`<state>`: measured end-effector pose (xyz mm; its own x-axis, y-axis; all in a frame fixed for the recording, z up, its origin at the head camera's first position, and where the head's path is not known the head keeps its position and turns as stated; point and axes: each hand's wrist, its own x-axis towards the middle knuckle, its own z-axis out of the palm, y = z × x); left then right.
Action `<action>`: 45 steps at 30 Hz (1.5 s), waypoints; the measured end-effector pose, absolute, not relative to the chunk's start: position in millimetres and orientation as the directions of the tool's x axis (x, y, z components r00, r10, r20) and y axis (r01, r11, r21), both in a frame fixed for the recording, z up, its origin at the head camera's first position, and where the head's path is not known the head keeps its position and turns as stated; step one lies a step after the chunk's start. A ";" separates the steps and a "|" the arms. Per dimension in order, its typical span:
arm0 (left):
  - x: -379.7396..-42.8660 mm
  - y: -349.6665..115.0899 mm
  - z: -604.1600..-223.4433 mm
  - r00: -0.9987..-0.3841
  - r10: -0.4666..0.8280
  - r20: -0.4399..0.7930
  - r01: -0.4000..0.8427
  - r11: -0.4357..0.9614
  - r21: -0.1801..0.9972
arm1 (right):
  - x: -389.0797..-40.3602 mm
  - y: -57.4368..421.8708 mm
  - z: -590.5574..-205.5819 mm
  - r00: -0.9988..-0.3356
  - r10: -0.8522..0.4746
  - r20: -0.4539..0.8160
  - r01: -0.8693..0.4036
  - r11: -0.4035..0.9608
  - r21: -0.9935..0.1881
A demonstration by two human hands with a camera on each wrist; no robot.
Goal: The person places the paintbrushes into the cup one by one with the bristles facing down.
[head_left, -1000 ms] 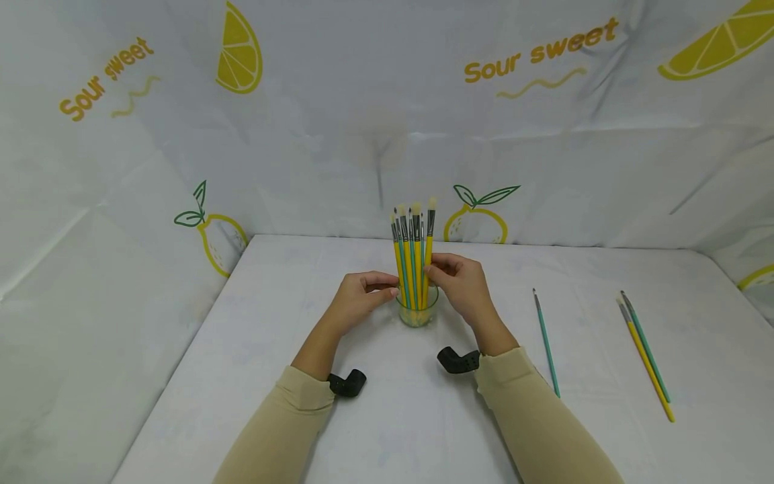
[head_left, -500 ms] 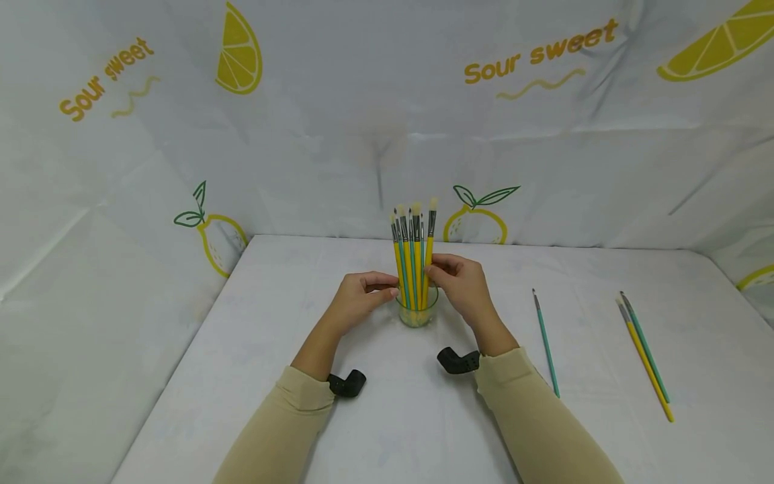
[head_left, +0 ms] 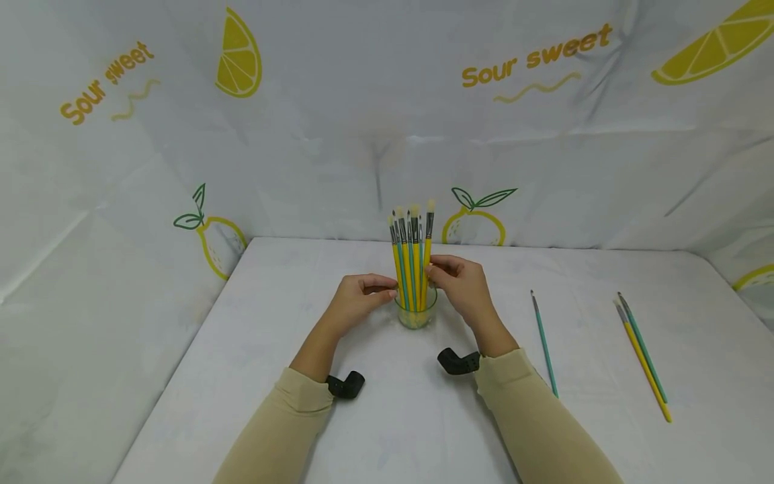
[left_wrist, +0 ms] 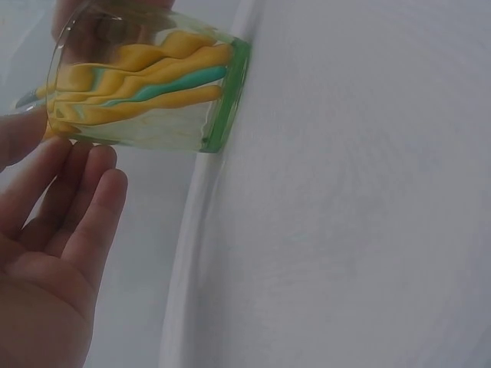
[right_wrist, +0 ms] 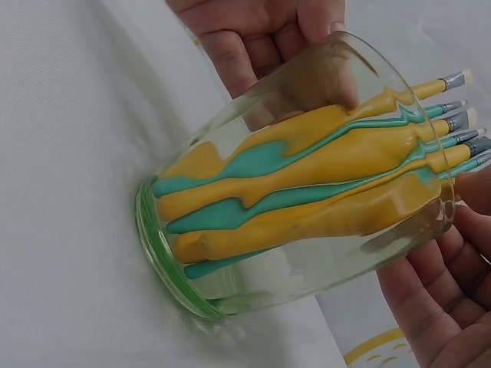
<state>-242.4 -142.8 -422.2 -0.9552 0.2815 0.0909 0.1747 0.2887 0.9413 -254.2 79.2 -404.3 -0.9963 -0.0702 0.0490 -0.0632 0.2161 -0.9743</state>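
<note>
A clear glass [head_left: 415, 317] with a greenish base stands upright on the white-covered table. Several yellow and teal paintbrushes [head_left: 414, 259] lean in it, bristles up. At the rim's left side, my left hand [head_left: 355, 302] holds the glass with thumb and fingertips. On the right, my right hand [head_left: 462, 286] pinches a yellow paintbrush [head_left: 428, 235], the rightmost one, between thumb and index finger just above the rim. Through the glass wall [right_wrist: 307, 268] in the right wrist view, the brush handles look wavy and distorted. Part of that pinch is hidden by the fingers there.
A teal paintbrush [head_left: 545, 343] lies right of my right forearm. Farther right, a yellow paintbrush [head_left: 643, 366] lies alongside another teal paintbrush [head_left: 647, 353]. A white lemon-printed sheet [head_left: 338, 134] hangs behind the table. Each wrist carries a black camera mount [head_left: 458, 361].
The head view has tilted very slightly, so the scene sits a little lower. Both hands, the glass and the brushes hold almost the same positions.
</note>
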 end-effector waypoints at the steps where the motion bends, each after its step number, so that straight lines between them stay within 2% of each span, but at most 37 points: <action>1: -242.2 -143.0 -422.4 -0.955 0.281 0.091 0.176 0.293 0.940 | -253.9 79.6 -404.2 -0.997 -0.066 0.047 -0.060 0.217 -0.974; 16: -240.7 -140.8 -425.9 -0.963 0.266 0.047 0.131 0.310 0.942 | -244.9 106.2 -389.1 -0.995 0.026 0.091 -0.084 0.203 -0.975; 22: -240.7 -139.0 -428.7 -0.961 0.274 0.030 0.116 0.301 0.947 | -236.3 128.4 -375.4 -0.991 0.091 0.099 -0.073 0.251 -0.965; 36: -243.0 -139.1 -419.9 -0.967 0.252 0.024 0.105 0.312 0.944 | -212.1 194.9 -346.5 -0.993 0.078 0.090 -0.030 0.568 -0.822; 45: -245.2 -141.4 -422.9 -0.970 0.242 0.024 0.096 0.289 0.952 | -212.2 229.5 -349.2 -0.998 0.018 -0.054 0.051 0.712 -0.700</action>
